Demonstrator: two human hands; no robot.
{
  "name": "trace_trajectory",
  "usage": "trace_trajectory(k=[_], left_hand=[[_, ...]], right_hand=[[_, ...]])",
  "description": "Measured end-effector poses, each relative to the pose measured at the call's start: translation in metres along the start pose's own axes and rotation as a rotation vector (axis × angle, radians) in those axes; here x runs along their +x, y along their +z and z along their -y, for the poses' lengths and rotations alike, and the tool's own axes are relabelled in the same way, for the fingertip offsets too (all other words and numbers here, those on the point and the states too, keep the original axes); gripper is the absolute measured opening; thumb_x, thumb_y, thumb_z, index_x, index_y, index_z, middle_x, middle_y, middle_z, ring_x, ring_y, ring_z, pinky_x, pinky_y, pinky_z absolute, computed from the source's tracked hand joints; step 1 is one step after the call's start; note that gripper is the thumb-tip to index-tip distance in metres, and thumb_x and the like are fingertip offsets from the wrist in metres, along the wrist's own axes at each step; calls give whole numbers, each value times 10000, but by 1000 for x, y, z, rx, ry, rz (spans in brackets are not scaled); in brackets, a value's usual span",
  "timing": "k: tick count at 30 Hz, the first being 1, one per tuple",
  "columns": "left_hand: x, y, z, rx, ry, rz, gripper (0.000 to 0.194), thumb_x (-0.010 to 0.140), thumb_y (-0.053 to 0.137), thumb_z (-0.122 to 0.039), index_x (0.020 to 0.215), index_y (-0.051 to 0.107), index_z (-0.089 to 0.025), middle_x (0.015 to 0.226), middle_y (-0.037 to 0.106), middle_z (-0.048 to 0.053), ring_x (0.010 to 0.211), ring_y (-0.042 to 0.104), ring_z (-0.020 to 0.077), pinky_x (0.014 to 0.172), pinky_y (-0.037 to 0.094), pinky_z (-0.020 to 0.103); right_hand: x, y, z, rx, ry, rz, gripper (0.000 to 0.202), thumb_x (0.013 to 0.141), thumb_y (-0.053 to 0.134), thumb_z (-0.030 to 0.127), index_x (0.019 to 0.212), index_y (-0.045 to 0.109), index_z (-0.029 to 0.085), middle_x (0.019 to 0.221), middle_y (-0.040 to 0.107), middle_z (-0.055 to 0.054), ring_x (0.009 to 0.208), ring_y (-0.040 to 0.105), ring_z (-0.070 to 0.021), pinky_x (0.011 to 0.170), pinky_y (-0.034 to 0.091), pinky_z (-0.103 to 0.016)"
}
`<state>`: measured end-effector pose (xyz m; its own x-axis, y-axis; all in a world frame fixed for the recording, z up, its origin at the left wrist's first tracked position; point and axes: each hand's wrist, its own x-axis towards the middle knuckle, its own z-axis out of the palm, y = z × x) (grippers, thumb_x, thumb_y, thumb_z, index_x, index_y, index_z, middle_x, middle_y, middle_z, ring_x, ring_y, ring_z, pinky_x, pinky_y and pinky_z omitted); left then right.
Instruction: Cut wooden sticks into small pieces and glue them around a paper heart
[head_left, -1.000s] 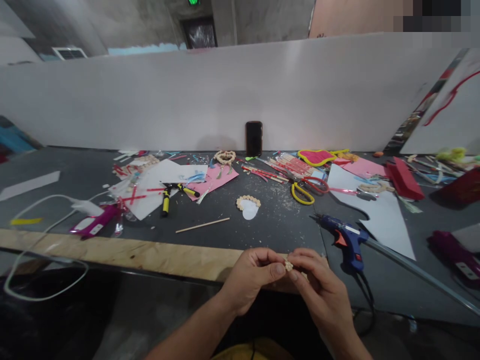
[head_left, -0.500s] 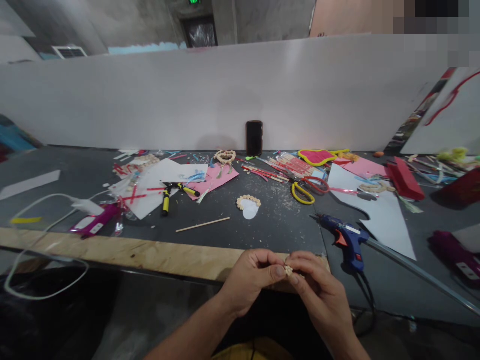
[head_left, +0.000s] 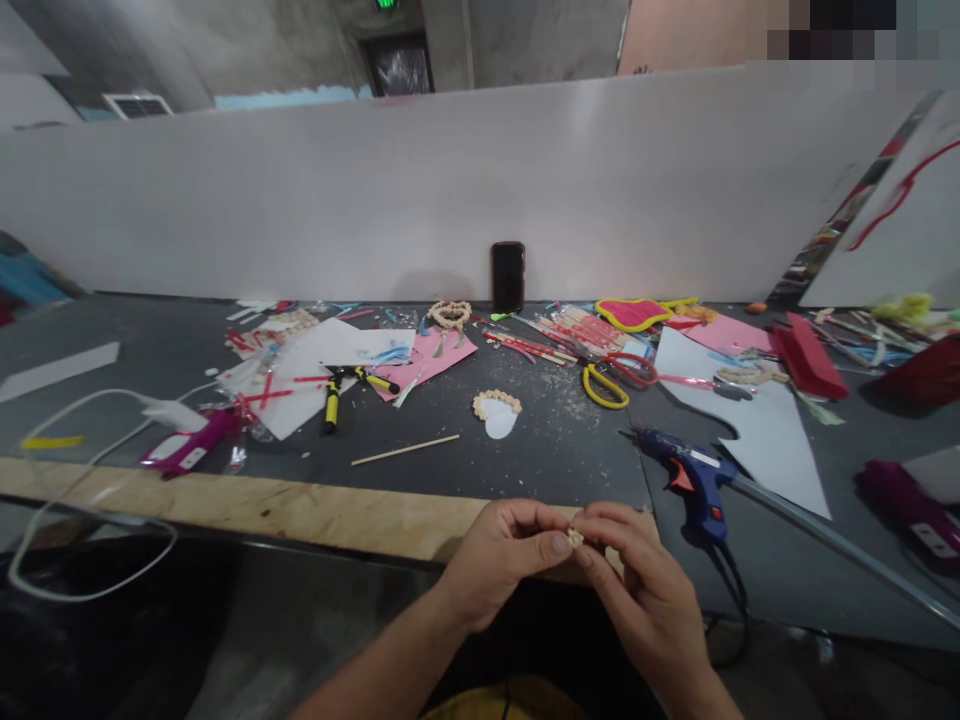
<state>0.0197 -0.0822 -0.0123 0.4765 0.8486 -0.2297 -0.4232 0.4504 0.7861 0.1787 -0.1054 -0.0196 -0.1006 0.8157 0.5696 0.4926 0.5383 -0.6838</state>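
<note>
Two-Handed Fingertip Hold at the Near Edge

The left hand (head_left: 510,555) is narrowed to a pinch, thumb and index finger on a small pale piece (head_left: 575,538). The right hand (head_left: 637,570) grips the same piece from the right between thumb and bent fingers. The piece is located between the two sets of fingertips, above the near edge of the table; the fingers cover part of it, so its full outline cannot be told.

The hands block the view of part of the wooden strip (head_left: 315,510) along the near edge. A blue glue gun (head_left: 697,480) lies to the right, beyond the right hand, with a long grey rod (head_left: 840,545) at its rear. Far of the hands lies a white heart-shaped piece (head_left: 500,420), with a curved row of pale beads (head_left: 480,402) along its far side. A thin stick (head_left: 405,450) lies to its left; scissors (head_left: 606,388) with yellow and red handles lie to its right.

Materials: the held piece is knobbly; the strip is light, grained wood; the tabletop (head_left: 420,477) is dark and flat. A phone (head_left: 508,277) stands upright against the smooth white panel (head_left: 300,200) at the far side.
</note>
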Motion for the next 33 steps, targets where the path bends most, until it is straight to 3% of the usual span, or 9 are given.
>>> trace_trajectory(k=[13, 21, 30, 33], left_hand=[[-3, 3, 1, 32, 9, -68, 175, 619, 794, -249, 662, 694, -113, 649, 671, 12, 614, 577, 91, 669, 442, 224], [-1, -2, 3, -44, 2, -14, 208, 646, 785, -268, 768, 711, -116, 728, 692, 29, 667, 597, 99, 724, 440, 238], [-1, 3, 2, -97, -59, 13, 221, 626, 793, -284, 683, 675, -105, 701, 663, 34, 662, 591, 114, 741, 448, 272], [-1, 2, 3, -97, -62, 19, 239, 624, 794, -303, 684, 674, -105, 685, 655, 30, 638, 580, 104, 724, 441, 258]], right_hand=[[-2, 2, 3, 22, 23, 1, 156, 798, 597, 190, 928, 652, 256, 891, 654, -32, 810, 636, -155, 698, 523, -236], [0, 1, 4, 24, 39, -36, 115, 806, 591, 221, 903, 652, 238, 868, 650, -47, 826, 624, -172, 708, 520, -269], [-4, 1, -2, 28, 44, -34, 211, 792, 612, 231, 1001, 637, 238, 916, 640, -60, 777, 622, -159, 648, 529, -259], [-3, -1, -3, 45, 51, 4, 147, 803, 598, 229, 939, 653, 247, 904, 646, -53, 839, 624, -172, 701, 523, -268]])
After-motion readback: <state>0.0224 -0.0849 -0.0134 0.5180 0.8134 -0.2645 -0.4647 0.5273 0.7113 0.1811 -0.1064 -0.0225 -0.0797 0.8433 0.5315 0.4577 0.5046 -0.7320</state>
